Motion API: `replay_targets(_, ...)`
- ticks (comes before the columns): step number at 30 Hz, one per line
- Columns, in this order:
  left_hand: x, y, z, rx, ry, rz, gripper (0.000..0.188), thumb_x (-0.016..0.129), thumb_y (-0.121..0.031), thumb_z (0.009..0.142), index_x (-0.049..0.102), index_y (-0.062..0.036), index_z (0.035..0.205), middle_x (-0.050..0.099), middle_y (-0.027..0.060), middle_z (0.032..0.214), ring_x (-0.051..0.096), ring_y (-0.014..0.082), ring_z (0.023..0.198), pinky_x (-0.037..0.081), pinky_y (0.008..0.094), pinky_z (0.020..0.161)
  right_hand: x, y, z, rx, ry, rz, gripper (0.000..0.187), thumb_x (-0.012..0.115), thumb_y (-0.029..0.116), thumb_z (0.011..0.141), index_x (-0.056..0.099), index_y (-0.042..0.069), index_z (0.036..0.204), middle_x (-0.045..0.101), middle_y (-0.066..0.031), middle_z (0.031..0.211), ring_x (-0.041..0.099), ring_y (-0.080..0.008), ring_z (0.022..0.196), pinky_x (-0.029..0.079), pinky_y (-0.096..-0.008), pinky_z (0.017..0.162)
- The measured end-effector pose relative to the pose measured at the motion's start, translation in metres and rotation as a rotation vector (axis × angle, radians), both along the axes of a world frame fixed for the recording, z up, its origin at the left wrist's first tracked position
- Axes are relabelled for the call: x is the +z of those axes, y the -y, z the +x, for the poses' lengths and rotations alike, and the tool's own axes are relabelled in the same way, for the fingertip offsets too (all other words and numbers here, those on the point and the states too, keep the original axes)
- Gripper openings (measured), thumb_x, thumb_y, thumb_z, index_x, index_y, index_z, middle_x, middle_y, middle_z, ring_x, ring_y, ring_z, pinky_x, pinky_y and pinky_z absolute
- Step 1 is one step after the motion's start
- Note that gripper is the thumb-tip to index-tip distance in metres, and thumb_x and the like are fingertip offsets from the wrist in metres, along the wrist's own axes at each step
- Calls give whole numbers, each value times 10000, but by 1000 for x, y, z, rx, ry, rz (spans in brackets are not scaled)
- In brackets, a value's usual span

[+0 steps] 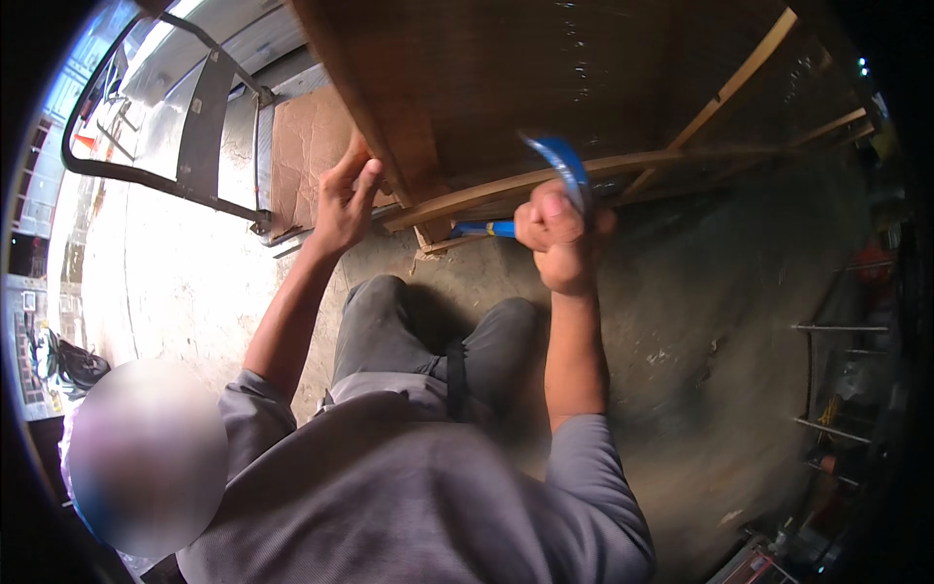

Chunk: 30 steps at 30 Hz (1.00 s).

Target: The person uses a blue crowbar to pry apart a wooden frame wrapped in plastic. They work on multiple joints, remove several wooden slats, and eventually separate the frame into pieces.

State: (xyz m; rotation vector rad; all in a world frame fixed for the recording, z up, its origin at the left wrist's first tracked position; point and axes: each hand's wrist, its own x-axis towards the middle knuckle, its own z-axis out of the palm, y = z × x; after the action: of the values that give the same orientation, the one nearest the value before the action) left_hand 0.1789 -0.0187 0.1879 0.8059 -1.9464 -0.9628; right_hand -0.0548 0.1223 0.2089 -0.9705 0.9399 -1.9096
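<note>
My right hand [559,229] is closed round a blue claw hammer [562,161]. Its curved claw rises above the fist, and the handle, with a yellow band, sticks out to the left. In front stands a large wooden crate or frame [545,187] with wooden strips along its edges; plastic film seems to cover its dark panel. Against its left upright edge, my left hand [345,200] is raised, with thumb and fingers drawn together at the wood. Whatever lies between those fingertips is too small to make out.
A flat trolley with a bent metal handle [146,177] stands at the left, cardboard [304,146] on its deck. Metal racks [842,328] line the far right. Concrete floor [700,360] lies around my bent knees. A blurred round patch hides the area beside my left shoulder.
</note>
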Motion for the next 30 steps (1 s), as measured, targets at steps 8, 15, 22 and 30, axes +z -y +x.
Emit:
replay_targets(8, -2, -2, -8, 64, -28, -41, 618, 555, -248, 1027, 280, -43, 1541, 673, 119, 1213, 579, 124, 1019, 467, 295, 924, -67, -53, -76, -144, 270, -271, 471, 370, 460, 1058, 497, 111, 769, 220, 65, 473, 160, -73, 384, 166, -268, 411)
replay_targets(15, -12, 0, -6, 114, -11, -61, 357, 492, -229, 1042, 546, 9, 1302, 590, 28, 806, 519, 78, 745, 445, 244, 663, -85, -21, -132, -300, 601, -45, 561, 470, 604, 974, 489, 117, 697, 168, 63, 489, 119, -85, 405, 119, -279, 444)
replay_targets(22, -10, -2, -10, 181, -30, -216, 322, 472, -277, 1049, 599, 16, 1008, 519, -13, 735, 426, 43, 662, 322, 227, 571, -78, -6, -136, -88, 593, -179, 646, 350, 679, 977, 526, 99, 752, 195, 78, 472, 129, -81, 385, 154, -274, 426)
replay_targets(30, -14, 2, -10, 207, -68, -161, 415, 488, -385, 1044, 588, 17, 1019, 519, -35, 796, 404, 56, 704, 311, 229, 612, -51, 32, -129, -49, 420, -36, 501, 423, 559, 1016, 507, 122, 784, 193, 84, 496, 165, -61, 390, 154, -259, 421)
